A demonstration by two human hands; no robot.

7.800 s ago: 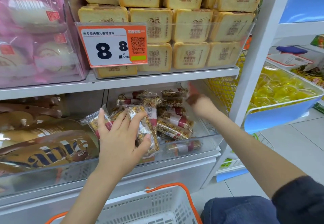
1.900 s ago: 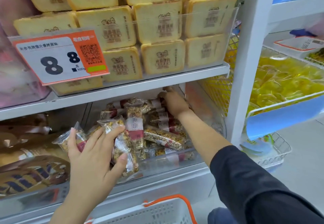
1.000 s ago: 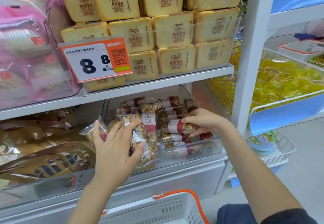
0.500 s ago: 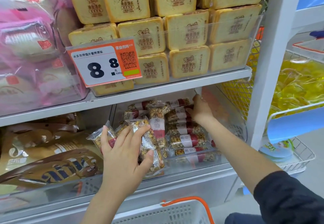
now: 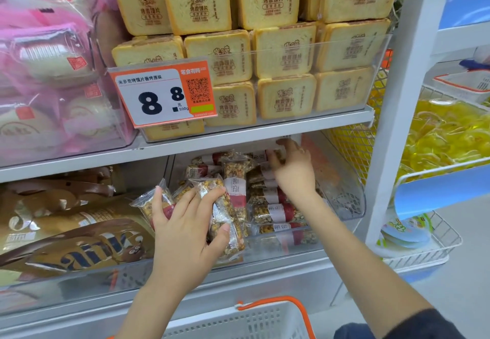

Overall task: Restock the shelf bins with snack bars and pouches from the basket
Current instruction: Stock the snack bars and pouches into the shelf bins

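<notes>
The left hand (image 5: 185, 228) is wrapped around a small bundle of snack bars (image 5: 222, 219), thumb under the clear wrappers and fingers spread over the top, holding them just above the front lip of the clear bin (image 5: 352, 200) on the lower shelf. The right hand (image 5: 294, 171) reaches deep into that same bin, fingers curled onto a bar in the back row (image 5: 258, 157) right under the shelf board; from here I can't tell whether it grips that bar or only nudges it into line.

The bars already in the bin lie crosswise in a stack, red labels mostly facing out. To my eye the job in hand is setting the rear rows straight so the held bundle has somewhere to go. It would pay to square the back stack first, pressing it toward the rear wall, then feed the bundle in one or two at a time, labels turned the same way. Those slick wrappers look likely to slide, so a loose pile at the front could spill over the low lip.

The white basket (image 5: 265, 320) with its orange handle sits directly below, near both hands; what it holds is out of sight. Brown pouches (image 5: 69, 235) fill the neighbouring bin to the left.
</notes>
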